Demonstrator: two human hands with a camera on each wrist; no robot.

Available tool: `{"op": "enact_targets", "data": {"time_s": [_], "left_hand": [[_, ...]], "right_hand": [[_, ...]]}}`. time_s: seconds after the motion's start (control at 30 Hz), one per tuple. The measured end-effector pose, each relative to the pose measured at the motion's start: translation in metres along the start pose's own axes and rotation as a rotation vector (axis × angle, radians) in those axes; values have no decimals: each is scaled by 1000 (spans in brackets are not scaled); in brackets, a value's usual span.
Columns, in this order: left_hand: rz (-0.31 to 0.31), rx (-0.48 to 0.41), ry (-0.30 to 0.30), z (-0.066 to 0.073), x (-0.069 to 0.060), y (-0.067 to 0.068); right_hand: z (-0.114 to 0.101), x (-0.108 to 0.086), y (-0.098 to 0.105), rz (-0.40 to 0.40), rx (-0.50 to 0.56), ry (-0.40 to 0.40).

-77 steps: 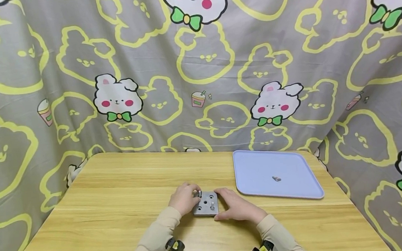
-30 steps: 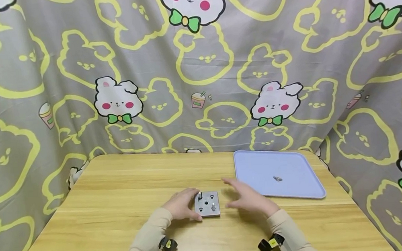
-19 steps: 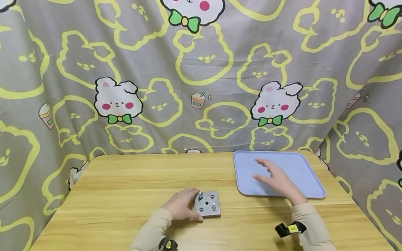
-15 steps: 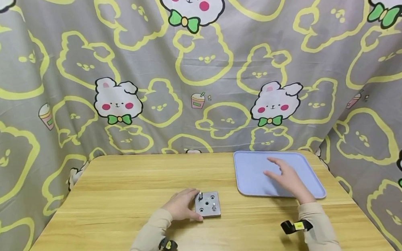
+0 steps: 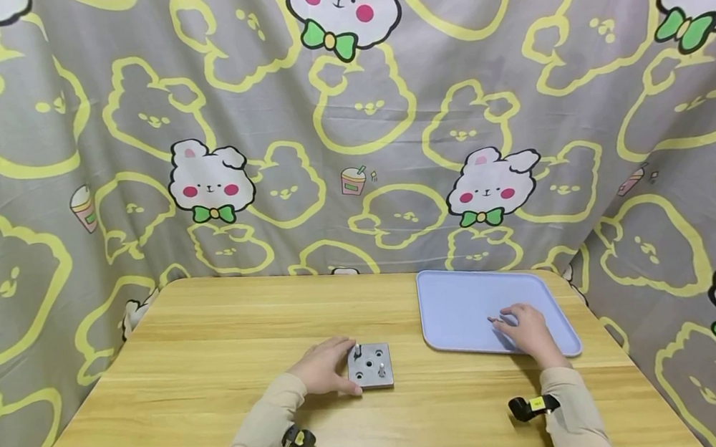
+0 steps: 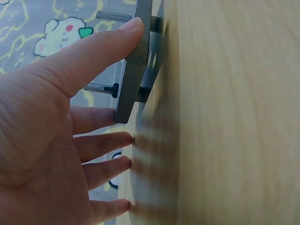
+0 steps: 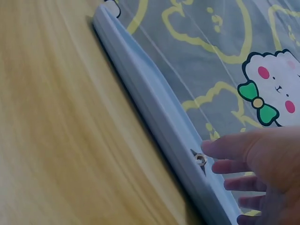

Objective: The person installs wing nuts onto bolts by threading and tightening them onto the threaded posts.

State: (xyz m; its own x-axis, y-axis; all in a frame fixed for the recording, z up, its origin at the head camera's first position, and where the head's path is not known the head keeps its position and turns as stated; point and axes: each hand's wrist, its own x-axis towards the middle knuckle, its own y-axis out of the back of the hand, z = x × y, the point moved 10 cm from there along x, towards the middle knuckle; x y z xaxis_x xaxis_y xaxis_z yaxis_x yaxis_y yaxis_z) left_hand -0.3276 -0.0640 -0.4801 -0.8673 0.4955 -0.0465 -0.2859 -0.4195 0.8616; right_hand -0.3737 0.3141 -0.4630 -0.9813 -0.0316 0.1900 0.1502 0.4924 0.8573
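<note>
A square grey metal plate [image 5: 371, 377] with several holes lies on the table, and two threaded bolts [image 6: 101, 88] stand up from it. My left hand [image 5: 322, 367] holds the plate at its left side, thumb against the near edge and index finger at the far corner; the other fingertips touch the table. Over the blue tray [image 5: 450, 308], my right hand [image 5: 530, 333] reaches down with thumb and fingers apart. Right by its thumb tip lies a small metal piece that looks like a wing nut [image 7: 200, 160], partly hidden by the hand in the head view.
The wooden table [image 5: 225, 322] carries the plate in the middle and the low-rimmed tray at the back right. A printed curtain [image 5: 308, 243] hangs behind the table and along both sides. A camera is strapped to each wrist.
My right hand has left the plate, moved right over the tray and lowered to the small metal piece. The left hand has shifted its hold to the plate's left side and stayed there.
</note>
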Motion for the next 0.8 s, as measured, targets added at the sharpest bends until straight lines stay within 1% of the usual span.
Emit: {"op": "enact_targets", "data": {"time_s": [0.17,0.47,0.8], "left_hand": [[1,7,-5,1,0,0],[8,22,-16,1,1,0],[13,36,-24,1,2,-1]], "right_hand": [[0,0,-4,19,-1,17],[0,-1,-10,-24,8,-20],[-3,1,-12,21,12,1]]}}
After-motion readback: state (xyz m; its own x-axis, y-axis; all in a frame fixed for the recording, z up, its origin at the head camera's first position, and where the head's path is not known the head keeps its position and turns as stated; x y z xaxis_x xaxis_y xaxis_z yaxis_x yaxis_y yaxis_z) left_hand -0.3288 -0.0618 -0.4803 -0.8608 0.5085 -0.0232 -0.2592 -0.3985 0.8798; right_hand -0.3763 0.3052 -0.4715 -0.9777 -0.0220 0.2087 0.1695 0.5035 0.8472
